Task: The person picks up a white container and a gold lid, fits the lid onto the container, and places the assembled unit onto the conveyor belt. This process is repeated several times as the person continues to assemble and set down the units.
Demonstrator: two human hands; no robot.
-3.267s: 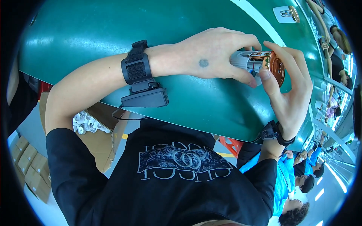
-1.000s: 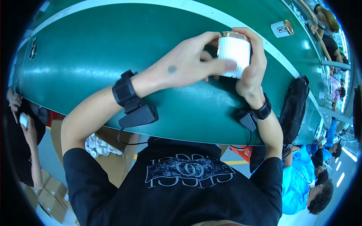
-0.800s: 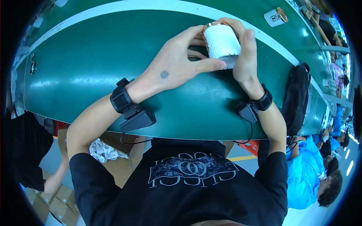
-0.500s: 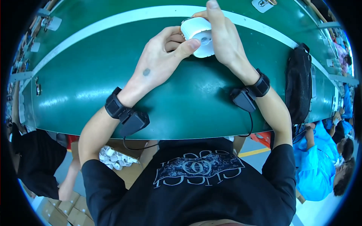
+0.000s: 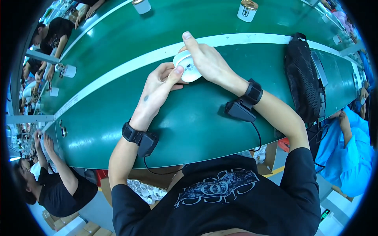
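Note:
A white plastic part, rounded and hollow with a small round fitting in its middle, is held between both hands above the green table. My left hand grips its left side, the thumb pressed on the near rim and the fingers curled behind. On the other side, my right hand lies against the part with its thumb raised upward. The right fingers are mostly hidden behind the part and the hand itself, so how firmly they grip does not show.
A black mesh bag lies on the table at right. Beyond the white strip stand white containers with gold-coloured tops. Below the table edge is a cardboard box of white parts. Co-workers sit at left and right, in blue.
My view has swung, bringing more of the far table and the left co-worker into sight. Both hands still hold the white part, now turned so its inside shows more.

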